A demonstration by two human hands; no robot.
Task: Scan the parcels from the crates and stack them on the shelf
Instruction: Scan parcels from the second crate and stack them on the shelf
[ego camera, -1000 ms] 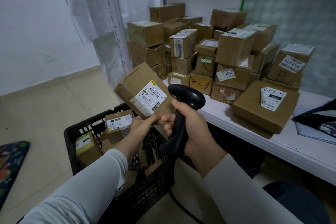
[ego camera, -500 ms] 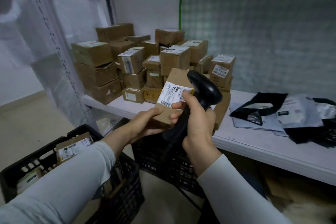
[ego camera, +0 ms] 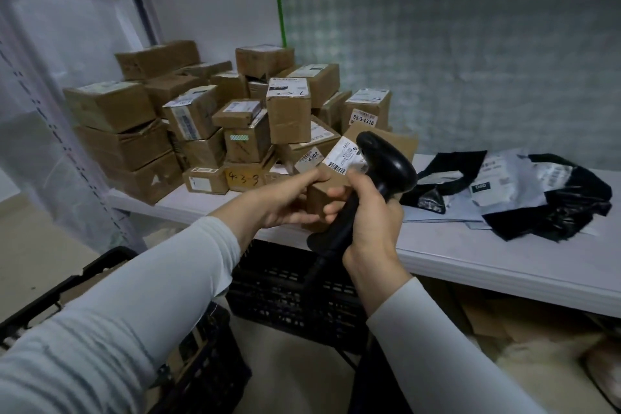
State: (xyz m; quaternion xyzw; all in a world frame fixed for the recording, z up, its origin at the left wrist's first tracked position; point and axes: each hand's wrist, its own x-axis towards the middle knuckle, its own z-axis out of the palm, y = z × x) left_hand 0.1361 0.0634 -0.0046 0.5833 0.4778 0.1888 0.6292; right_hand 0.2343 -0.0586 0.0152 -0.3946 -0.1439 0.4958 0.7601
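Observation:
My left hand (ego camera: 285, 200) grips a small brown cardboard parcel (ego camera: 317, 193) with a white barcode label on top, held over the front edge of the white shelf (ego camera: 470, 245). My right hand (ego camera: 368, 223) holds a black handheld scanner (ego camera: 383, 165) by its handle, its head right against the parcel's label. A pile of brown parcels (ego camera: 208, 118) is stacked on the left part of the shelf. One black crate (ego camera: 188, 376) with parcels sits at lower left, mostly hidden by my left sleeve.
Black and grey mailer bags (ego camera: 524, 191) lie on the shelf at right. A second black crate (ego camera: 289, 296) stands under the shelf. A metal rack upright wrapped in plastic film (ego camera: 47, 131) rises at left. Cardboard lies on the floor under the shelf at right.
The view has swung right from the crate toward the shelf. My left hand has carried the parcel up from above the crate to the shelf edge, with the scanner staying close to its label.

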